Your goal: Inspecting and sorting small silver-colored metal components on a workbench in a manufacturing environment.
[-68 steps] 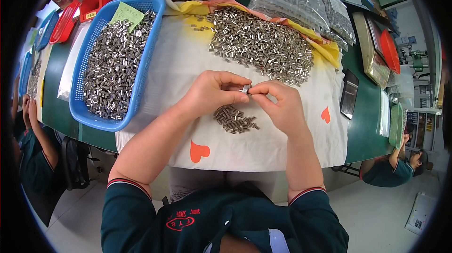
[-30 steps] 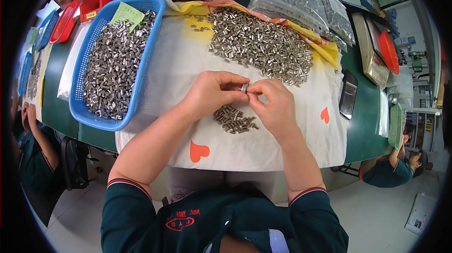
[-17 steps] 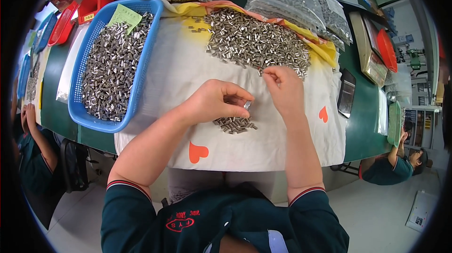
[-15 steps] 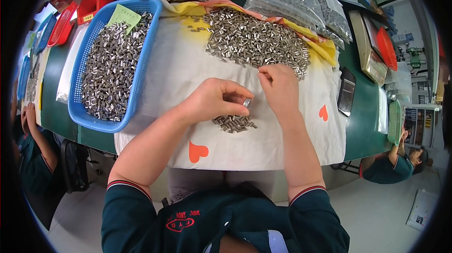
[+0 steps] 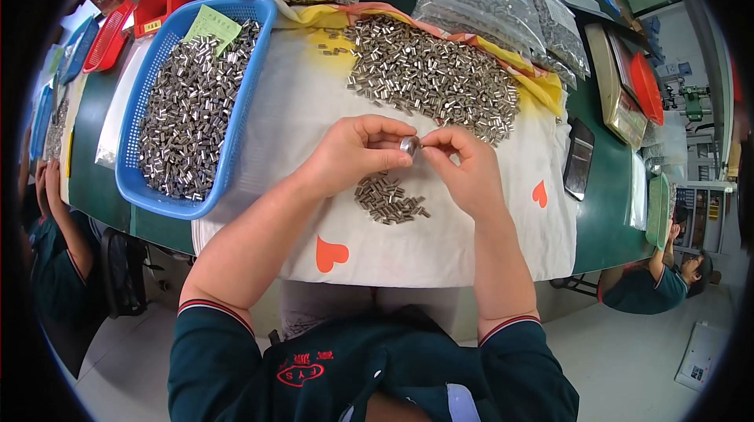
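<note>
Between the thumb and fingers of my left hand point(image 5: 353, 151) is a small, shiny, round metal piece point(image 5: 408, 145); its exact kind is too small to make out. My right hand point(image 5: 469, 170) is pinched against the right side of that piece. Whatever lies between its fingertips is hidden. Just below both hands sits a small heap of short metal sleeves point(image 5: 390, 200) on the white cloth point(image 5: 290, 131). Beyond them spreads a larger pile of the same sleeves point(image 5: 436, 68).
To the left stands a blue basket point(image 5: 129, 155) full of sleeves, with a green paper slip point(image 5: 212, 27) on top. Plastic bags of metal parts point(image 5: 475, 1) line the far side. A phone point(image 5: 579, 159) lies at the right. Other people sit at both sides.
My right hand has come from the edge of the large pile, down and left, to meet the metal piece in my left hand. My left hand has risen slightly.
</note>
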